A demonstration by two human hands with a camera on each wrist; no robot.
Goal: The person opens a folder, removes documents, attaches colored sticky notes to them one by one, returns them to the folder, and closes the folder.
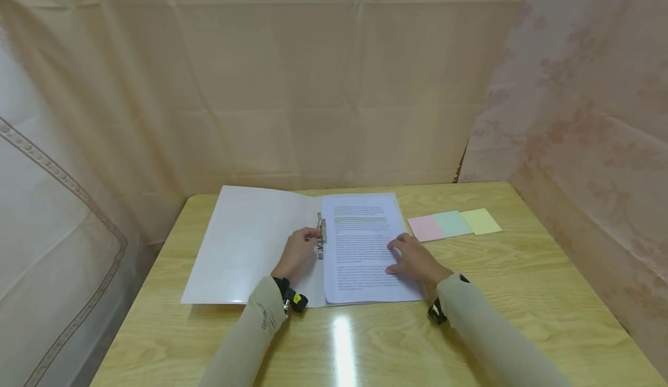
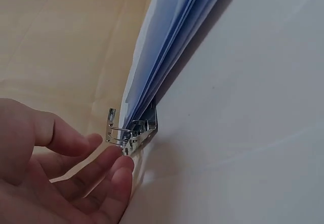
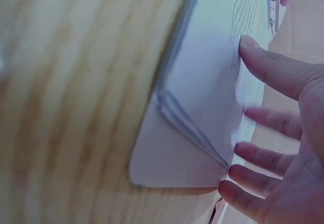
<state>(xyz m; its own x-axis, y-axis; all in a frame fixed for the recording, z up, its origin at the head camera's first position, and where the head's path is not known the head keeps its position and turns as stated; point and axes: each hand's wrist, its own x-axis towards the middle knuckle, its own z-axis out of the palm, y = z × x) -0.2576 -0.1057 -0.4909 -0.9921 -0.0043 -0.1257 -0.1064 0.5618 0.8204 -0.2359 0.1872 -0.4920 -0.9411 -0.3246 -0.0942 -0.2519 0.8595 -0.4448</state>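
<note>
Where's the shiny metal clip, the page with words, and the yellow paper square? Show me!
Metal clip (image 1: pixel 322 235): head view, on the middle of its metal strip.
Page (image 1: pixel 360 249): head view, among its printed lines.
Yellow paper square (image 1: pixel 481 221): head view, middle of its top face.

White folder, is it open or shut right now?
Open: the folder is spread out on the table, with printed pages exposed right of the metal clip.

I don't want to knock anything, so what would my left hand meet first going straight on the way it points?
The metal clip, most likely: the left hand reaches right up to it, perhaps touching, though depth is hard to judge. The papers lie just past it.
</note>
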